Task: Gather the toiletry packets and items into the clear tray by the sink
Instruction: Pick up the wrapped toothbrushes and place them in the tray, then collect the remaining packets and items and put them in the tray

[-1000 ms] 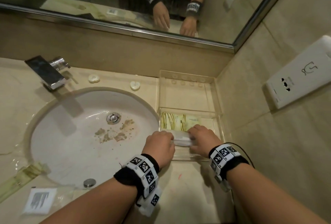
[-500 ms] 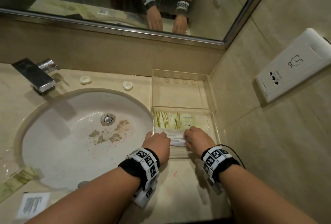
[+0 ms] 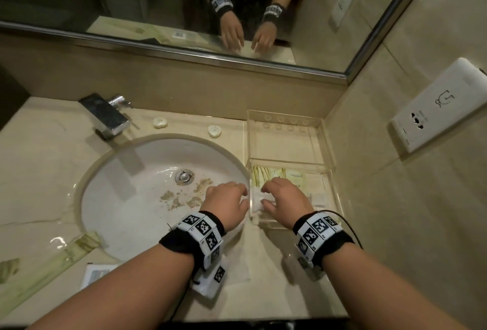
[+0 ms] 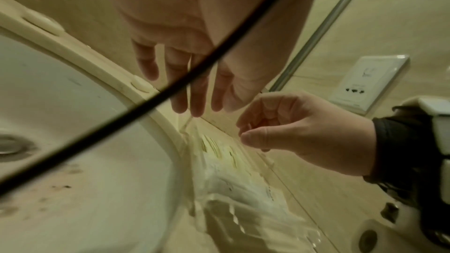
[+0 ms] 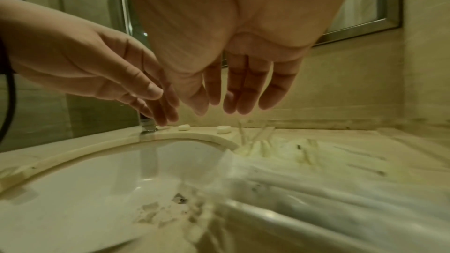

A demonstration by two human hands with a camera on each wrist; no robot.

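Far left on the counter: a long green-striped packet at the front edge, with a white sachet just right of it, both well apart from the hands. Tap behind the sink; two small soaps on the ledge between tap and tray. Left hand hovers over the sink's right rim, just beside the tray's left wall; fingers straight and loose, holding nothing. White packet lies in the tray's near compartment, between the two hands; no clear contact from the left. Right hand is over that same compartment, fingers relaxed and spread in the wrist view, tips at or just above the white packet; can't tell if touching. A green-and-yellow packet lies flat in the same compartment, just beyond the fingertips. Far compartment shows only round feet marks. Socket plate on the right wall.
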